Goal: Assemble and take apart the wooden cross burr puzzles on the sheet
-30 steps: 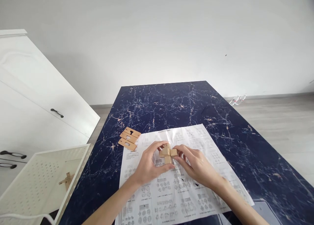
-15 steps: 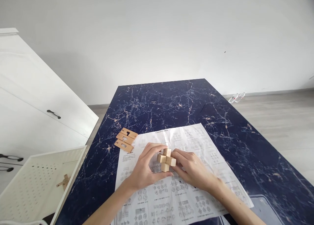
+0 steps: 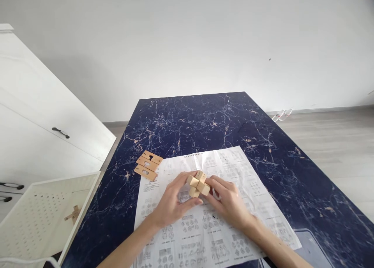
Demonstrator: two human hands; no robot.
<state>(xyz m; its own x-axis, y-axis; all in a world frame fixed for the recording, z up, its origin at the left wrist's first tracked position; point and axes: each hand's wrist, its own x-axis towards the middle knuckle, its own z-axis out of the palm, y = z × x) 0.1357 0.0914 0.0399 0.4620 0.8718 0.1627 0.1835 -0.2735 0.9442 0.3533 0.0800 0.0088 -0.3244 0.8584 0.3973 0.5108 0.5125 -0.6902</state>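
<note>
A small wooden burr puzzle of crossed pale blocks is held above the instruction sheet. My left hand curves around its left side, with fingers at the top and thumb at the lower edge. From the right, my right hand pinches the puzzle between thumb and fingers. A dark numeral shows on its top block. Left of the hands, flat wooden plates with cut-out holes and numbers lie partly over the sheet's upper left corner.
The dark blue marbled table reaches toward the wall. At lower left, a cream perforated basket contains a wooden cross-shaped piece. A greyish tray sits at the lower right. Plastic bottles rest on the floor beyond.
The puzzle has been tilted in my hands, so the top block's numbered face now shows and the lower blocks sit higher. Both hands keep hold of it. The view has shifted slightly.
</note>
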